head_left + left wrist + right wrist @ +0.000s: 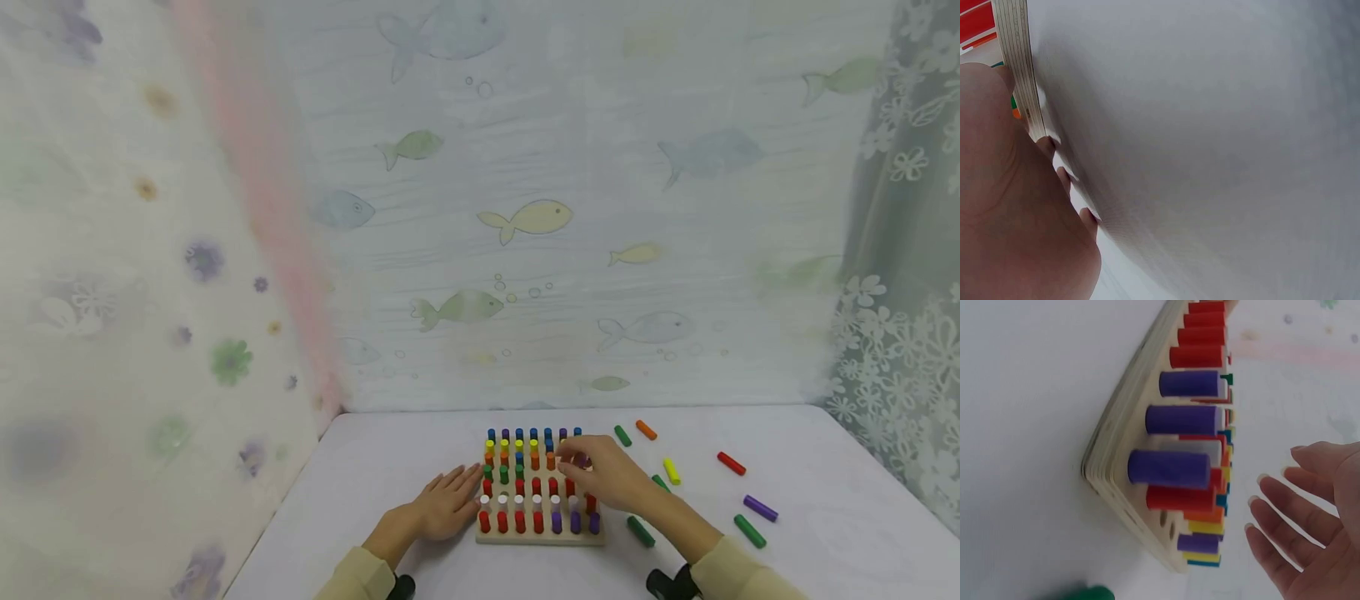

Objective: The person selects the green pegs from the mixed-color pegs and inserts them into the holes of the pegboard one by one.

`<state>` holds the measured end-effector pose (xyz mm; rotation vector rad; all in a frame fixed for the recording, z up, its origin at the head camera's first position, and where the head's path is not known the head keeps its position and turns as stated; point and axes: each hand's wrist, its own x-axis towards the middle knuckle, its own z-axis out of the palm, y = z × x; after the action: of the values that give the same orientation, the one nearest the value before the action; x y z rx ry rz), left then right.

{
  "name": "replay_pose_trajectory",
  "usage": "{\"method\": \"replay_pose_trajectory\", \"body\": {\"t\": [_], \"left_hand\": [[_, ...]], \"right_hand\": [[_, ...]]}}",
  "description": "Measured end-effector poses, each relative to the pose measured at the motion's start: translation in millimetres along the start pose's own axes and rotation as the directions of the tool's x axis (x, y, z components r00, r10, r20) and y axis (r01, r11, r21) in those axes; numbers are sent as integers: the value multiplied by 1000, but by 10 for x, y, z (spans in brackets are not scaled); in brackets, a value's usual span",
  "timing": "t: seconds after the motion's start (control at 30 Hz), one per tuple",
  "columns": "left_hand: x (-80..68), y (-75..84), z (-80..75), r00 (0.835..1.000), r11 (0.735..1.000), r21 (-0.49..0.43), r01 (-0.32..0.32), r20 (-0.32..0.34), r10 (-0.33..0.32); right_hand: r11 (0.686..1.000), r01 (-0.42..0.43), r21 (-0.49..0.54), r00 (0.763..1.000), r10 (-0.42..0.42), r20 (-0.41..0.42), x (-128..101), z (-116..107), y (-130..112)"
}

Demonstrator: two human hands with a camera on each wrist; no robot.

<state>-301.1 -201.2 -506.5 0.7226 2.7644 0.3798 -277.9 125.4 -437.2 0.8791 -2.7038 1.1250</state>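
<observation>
From here I see the pegboard (540, 539) on the bench (300, 533), left hand (446, 506) at its left edge, fingers (459, 483) straight, slightly apart. The right hand (606, 477) hovers over its pegs (521, 522) (fingers parted, loosely bent).

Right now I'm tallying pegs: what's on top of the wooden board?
Rows of upright coloured pegs. In the head view, the right hand covers some spots toward the right of the wooden board.

- My right hand (609, 479) hides part of the board (540, 539) from the head view.
- My left hand (447, 504) runs off the left wrist view's edge.
- A green peg (1096, 594) is blurred and cut off at the right wrist view's bottom.
- The head view crops my sleeves (358, 577).
</observation>
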Motion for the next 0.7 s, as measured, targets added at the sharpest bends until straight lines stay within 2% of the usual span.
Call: {"method": "replay_pose_trajectory", "body": {"t": [0.27, 0.7], "left_hand": [[17, -31, 29, 1000, 1000, -4, 4, -10, -4], [-95, 120, -101, 1000, 1000, 21, 15, 16, -16]], "right_hand": [[998, 41, -49, 997, -45, -65, -167, -279, 87], [997, -52, -61, 997, 48, -64, -521, -711, 326]]}}
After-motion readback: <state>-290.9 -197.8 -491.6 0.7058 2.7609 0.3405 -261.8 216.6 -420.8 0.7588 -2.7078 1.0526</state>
